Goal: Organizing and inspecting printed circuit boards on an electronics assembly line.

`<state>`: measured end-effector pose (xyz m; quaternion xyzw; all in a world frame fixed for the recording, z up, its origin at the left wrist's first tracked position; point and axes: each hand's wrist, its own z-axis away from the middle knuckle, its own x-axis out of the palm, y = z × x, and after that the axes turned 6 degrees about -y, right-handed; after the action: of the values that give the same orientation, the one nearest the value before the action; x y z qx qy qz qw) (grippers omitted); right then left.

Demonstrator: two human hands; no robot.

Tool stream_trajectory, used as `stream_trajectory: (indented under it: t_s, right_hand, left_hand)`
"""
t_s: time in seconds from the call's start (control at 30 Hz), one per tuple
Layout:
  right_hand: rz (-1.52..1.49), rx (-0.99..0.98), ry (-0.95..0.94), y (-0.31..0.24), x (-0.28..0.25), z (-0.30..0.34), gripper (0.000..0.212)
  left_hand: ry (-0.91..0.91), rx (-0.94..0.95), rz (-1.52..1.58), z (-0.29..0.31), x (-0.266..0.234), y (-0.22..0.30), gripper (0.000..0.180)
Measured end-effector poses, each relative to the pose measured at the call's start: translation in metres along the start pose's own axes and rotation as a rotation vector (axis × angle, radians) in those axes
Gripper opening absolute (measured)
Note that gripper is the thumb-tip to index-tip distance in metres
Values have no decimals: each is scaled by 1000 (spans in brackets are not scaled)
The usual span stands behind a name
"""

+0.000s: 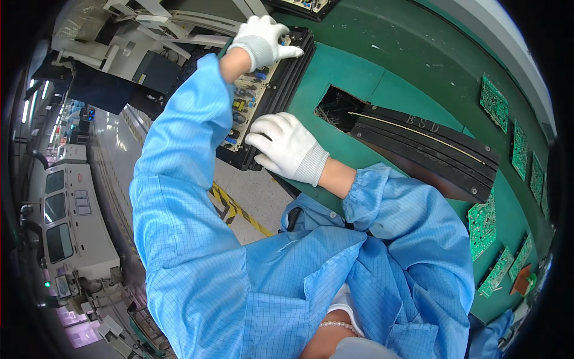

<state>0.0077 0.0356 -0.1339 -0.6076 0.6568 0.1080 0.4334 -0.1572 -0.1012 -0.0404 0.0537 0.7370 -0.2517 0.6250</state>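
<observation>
A long black carrier frame (pixel 287 76) lies slantwise at the upper middle, half on the green bench and half over its left side. In it sits a pale circuit board (pixel 246 96) with blue, yellow and dark components. My left hand (pixel 260 43), in a white glove, grips the carrier's far end, its thumb stretched across the frame and its fingers bent over the top. White-gloved too, my right hand (pixel 284 143) is closed at the near end, fingers curled over the carrier's right edge. Its fingertips are partly hidden.
Right of the carrier, a black slatted strip (pixel 421 149) lies beside a rectangular hole (pixel 338 109) holding cut wire bits. Green circuit boards (pixel 494 105) stand along the bench's right side. Conveyor machinery (pixel 161 27) is at upper left. Yellow-black floor tape (pixel 239 209) runs below.
</observation>
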Motion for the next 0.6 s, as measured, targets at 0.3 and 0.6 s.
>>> stream_trajectory:
  t_s: [0.3, 0.6]
  right_hand:
    - [-18, 1, -11, 2, 1, -2, 44]
    - [-23, 12, -11, 3, 2, -1, 44]
  left_hand:
    - [73, 75, 55, -27, 27, -1, 53]
    - [-123, 19, 409, -54, 3, -94, 36]
